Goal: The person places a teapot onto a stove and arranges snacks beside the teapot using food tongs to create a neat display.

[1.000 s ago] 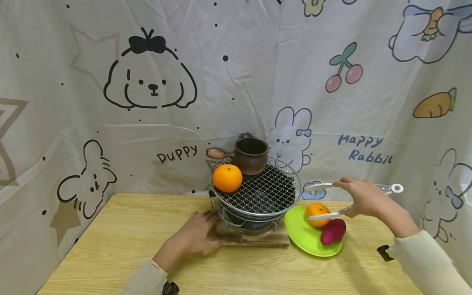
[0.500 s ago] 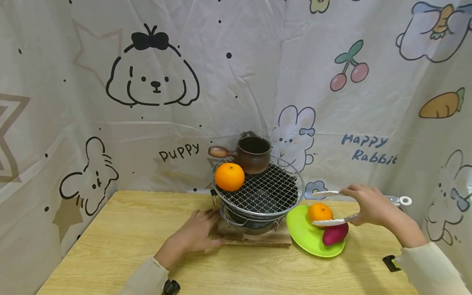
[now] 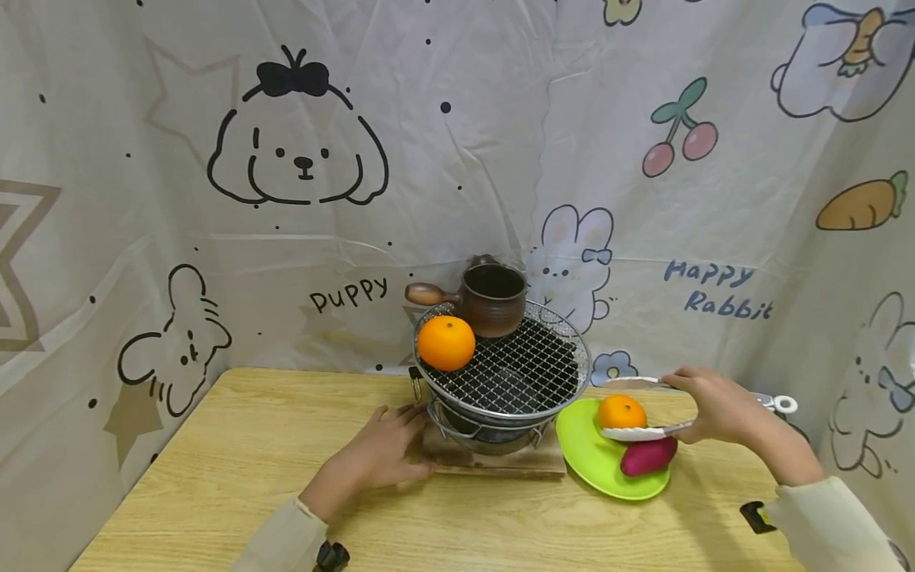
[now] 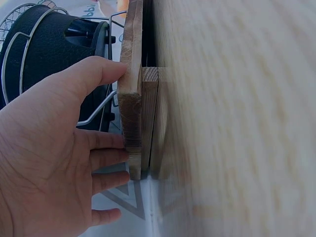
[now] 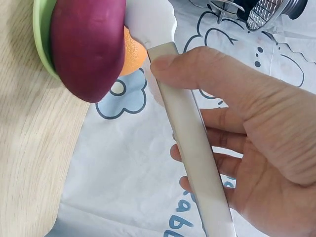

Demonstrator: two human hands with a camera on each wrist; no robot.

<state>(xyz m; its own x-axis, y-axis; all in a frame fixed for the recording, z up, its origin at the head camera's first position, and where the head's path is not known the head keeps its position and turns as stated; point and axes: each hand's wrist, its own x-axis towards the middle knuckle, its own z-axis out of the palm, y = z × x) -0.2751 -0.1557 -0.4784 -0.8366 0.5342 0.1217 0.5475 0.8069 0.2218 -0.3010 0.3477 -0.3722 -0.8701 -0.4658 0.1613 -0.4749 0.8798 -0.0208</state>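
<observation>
Tongs gripped wide in our right hand straddle the orange on the green plate, our loosely outstretched left hand touches the wooden board, and we should squeeze gently, evenly.

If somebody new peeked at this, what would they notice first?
Probably the bright orange on the round grill, beside the brown pot. Next, the lime-green plate right of the grill, bearing a second orange and a purple vegetable, with the right hand holding white-tipped tongs there.
</observation>
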